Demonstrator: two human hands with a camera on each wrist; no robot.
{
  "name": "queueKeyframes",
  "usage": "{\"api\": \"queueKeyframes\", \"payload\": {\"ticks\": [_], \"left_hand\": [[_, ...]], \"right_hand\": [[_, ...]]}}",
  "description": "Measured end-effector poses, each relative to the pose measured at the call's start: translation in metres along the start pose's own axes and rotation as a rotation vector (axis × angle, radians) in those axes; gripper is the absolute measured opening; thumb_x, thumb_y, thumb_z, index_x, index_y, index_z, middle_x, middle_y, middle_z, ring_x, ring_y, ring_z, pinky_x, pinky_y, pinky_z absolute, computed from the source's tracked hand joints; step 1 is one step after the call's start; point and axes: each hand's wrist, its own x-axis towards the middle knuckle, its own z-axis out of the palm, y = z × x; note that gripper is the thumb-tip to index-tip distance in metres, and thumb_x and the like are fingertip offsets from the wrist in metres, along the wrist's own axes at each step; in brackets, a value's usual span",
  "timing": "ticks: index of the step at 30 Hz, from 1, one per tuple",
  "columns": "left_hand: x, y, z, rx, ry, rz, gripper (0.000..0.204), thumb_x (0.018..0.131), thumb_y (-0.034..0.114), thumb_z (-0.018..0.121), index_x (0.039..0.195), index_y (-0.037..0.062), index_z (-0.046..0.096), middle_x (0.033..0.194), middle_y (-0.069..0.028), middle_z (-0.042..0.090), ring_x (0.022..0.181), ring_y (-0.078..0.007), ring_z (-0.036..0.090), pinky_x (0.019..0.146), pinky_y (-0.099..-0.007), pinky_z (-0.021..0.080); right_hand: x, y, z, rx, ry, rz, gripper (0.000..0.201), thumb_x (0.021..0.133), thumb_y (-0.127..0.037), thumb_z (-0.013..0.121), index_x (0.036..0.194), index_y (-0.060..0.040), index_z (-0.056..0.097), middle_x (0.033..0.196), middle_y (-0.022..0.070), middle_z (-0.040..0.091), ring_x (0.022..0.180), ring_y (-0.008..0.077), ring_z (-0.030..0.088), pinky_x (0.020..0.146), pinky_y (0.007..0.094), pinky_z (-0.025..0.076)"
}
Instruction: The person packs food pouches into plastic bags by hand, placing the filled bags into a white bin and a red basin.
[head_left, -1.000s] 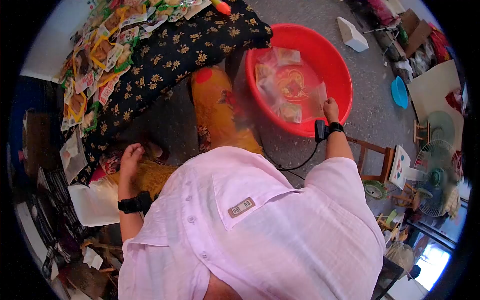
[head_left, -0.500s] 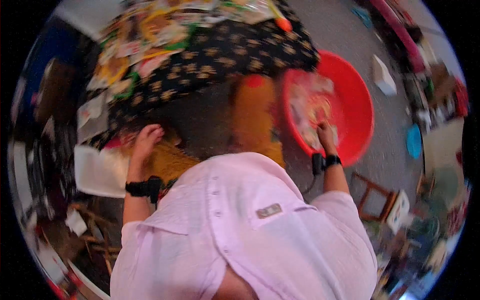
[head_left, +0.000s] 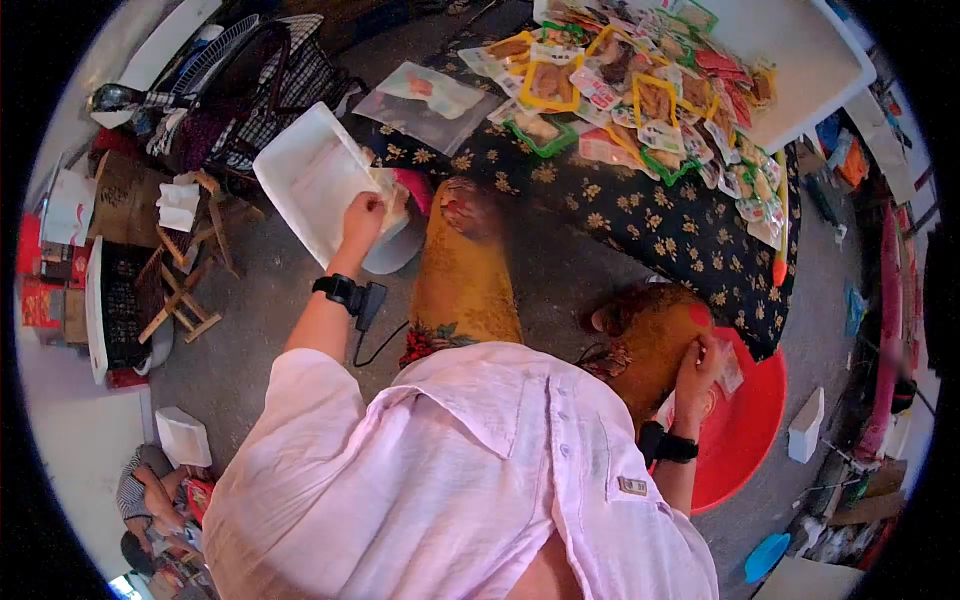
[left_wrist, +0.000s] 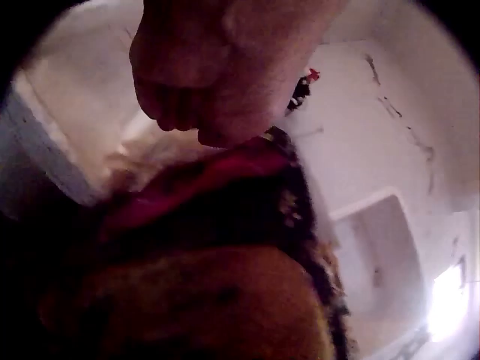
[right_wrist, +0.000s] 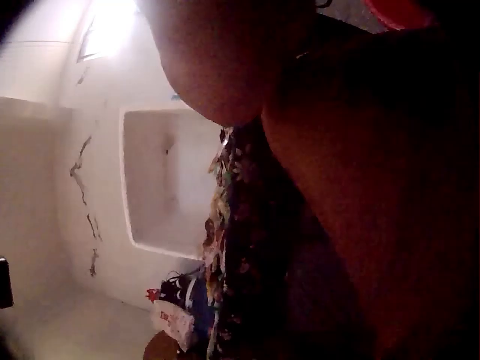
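My left hand [head_left: 362, 222], fingers curled, is over the near edge of a white foam box [head_left: 300, 165]. It pinches a crumpled pale yellowish packet [head_left: 394, 208] at its fingertips. In the left wrist view the curled left hand [left_wrist: 217, 82] covers most of its grip, and what lies beneath is blurred. My right hand [head_left: 697, 370] hangs with loosely bent fingers above the right thigh, overlapping the red basin [head_left: 750, 440]. Just past its fingers a clear packet [head_left: 734, 372] shows against the basin. The right wrist view has only a dark part of that hand [right_wrist: 225, 60].
Several food packets [head_left: 655, 100] cover a table with a dark flowered cloth [head_left: 640, 225]. A flat clear bag [head_left: 425, 110] lies at its left corner. Another white foam box [head_left: 800, 60] stands behind. Wooden stools [head_left: 180, 270] are at left; another person [head_left: 155, 500] sits lower left.
The head view has swung left, so the basin now sits lower right. My right hand has drawn back from inside the basin. My left hand has moved to the white box's edge.
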Motion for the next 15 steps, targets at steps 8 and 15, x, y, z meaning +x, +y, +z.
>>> {"api": "queueKeyframes", "payload": {"ticks": [8,15], "left_hand": [[0.027,-0.131,-0.006,0.405,0.023,-0.141,0.039,0.065,0.022,0.055,0.093,-0.0033,0.052,0.087,-0.0225,0.055,0.085,-0.0341,0.052,0.074,-0.0366,0.041],[0.037,-0.128,0.007,0.634,-0.165,-0.114,0.031,0.066,0.02,0.052,0.086,-0.0039,0.052,0.084,-0.0235,0.055,0.083,-0.0357,0.052,0.074,-0.0398,0.041]], "right_hand": [[0.006,-0.009,0.007,-0.173,-0.004,-0.163,0.016,0.072,-0.004,0.05,0.087,0.0004,0.05,0.089,0.0151,0.052,0.086,0.0305,0.047,0.078,0.0366,0.036],[0.009,-0.011,0.012,-0.256,-0.011,-0.089,0.014,0.073,-0.004,0.048,0.086,0.0,0.051,0.088,0.0148,0.052,0.087,0.0305,0.046,0.078,0.0362,0.036]]}}
